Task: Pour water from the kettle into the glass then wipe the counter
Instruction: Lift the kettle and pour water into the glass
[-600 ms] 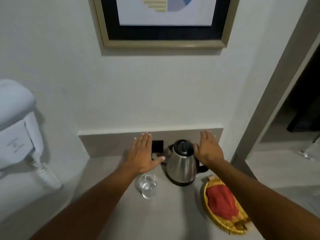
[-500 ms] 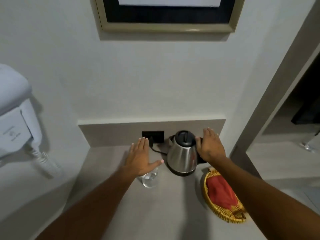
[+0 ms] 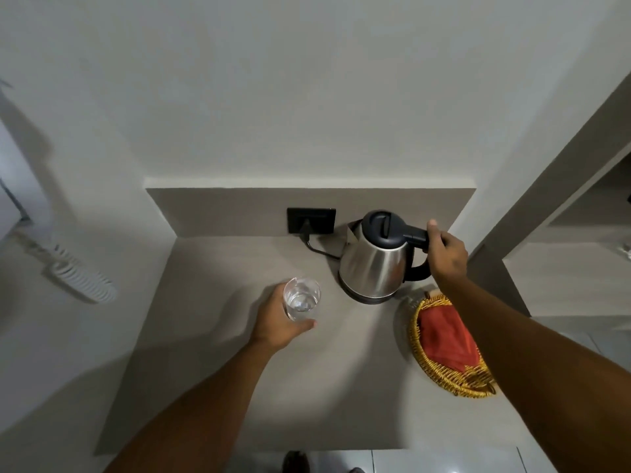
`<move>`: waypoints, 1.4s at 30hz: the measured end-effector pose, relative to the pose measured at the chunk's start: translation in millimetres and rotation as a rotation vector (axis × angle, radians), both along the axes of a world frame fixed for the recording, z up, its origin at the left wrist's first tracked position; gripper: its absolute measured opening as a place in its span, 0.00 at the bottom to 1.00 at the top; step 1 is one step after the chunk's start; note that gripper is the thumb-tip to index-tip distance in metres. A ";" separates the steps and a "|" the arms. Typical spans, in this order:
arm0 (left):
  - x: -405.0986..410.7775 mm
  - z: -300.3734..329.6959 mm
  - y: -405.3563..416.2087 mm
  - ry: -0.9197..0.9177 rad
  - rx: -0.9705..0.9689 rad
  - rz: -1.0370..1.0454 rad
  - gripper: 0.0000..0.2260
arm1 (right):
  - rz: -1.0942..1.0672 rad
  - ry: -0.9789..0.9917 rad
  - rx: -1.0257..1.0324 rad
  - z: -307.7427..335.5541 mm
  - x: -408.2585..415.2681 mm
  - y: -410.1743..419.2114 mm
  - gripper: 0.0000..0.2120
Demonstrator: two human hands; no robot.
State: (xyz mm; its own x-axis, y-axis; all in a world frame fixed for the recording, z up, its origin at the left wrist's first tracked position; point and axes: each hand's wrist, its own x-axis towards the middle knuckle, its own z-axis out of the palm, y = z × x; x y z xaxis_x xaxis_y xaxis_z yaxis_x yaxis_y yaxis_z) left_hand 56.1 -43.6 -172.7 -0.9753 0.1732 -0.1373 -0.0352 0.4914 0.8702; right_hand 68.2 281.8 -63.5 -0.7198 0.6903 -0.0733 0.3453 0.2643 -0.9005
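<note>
Nearest to the camera, two bare forearms reach over the grey counter (image 3: 239,387). The left hand (image 3: 276,322) now wraps around the glass (image 3: 302,298), thumb in front and fingers behind it; half a second ago this hand was only hovering flat above the glass. The glass stands upright on the counter, left of the kettle, and seems to have a little water in it. At the right, a yellow woven basket (image 3: 440,373) with a red cloth (image 3: 444,336) inside lies near the counter edge, as before. Farther back, the right hand (image 3: 447,254) now closes on the black handle of the steel kettle (image 3: 375,264), whereas earlier it only touched the side. The kettle stands on its base, lid shut. Behind it, the cord goes to a black socket (image 3: 311,220) on the back panel. The picture frame on the wall is no longer in view.
</note>
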 end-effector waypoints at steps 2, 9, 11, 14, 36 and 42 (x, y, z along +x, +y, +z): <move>0.6 -5.6 1.0 -0.034 0.079 0.047 0.39 | -0.005 -0.041 -0.008 -1.3 -5.5 0.2 0.28; 0.3 -9.3 3.1 -0.031 0.155 0.072 0.37 | 0.115 -0.017 0.175 4.6 -16.1 -3.6 0.26; 0.7 -7.9 4.2 -0.012 0.152 0.086 0.37 | 0.212 0.035 0.276 18.5 -26.4 -17.6 0.25; 3.4 -8.7 4.3 0.023 0.137 0.096 0.36 | 0.425 0.082 0.468 40.5 -37.9 -39.1 0.22; 10.7 -5.2 4.7 -0.016 0.183 0.141 0.30 | 0.916 0.084 1.380 97.3 -38.1 -152.0 0.19; 9.9 -7.7 5.9 -0.051 0.179 0.135 0.31 | 0.953 0.105 1.409 108.3 -37.0 -153.1 0.19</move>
State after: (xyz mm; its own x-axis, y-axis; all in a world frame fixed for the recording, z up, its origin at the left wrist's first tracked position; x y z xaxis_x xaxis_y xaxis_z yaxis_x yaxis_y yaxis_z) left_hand 66.0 -37.7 -180.4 -0.9839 0.0674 -0.1653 -0.1360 0.3169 0.9387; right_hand 31.1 128.7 44.8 -0.8471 -0.4725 0.2433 -0.4367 0.8798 0.1878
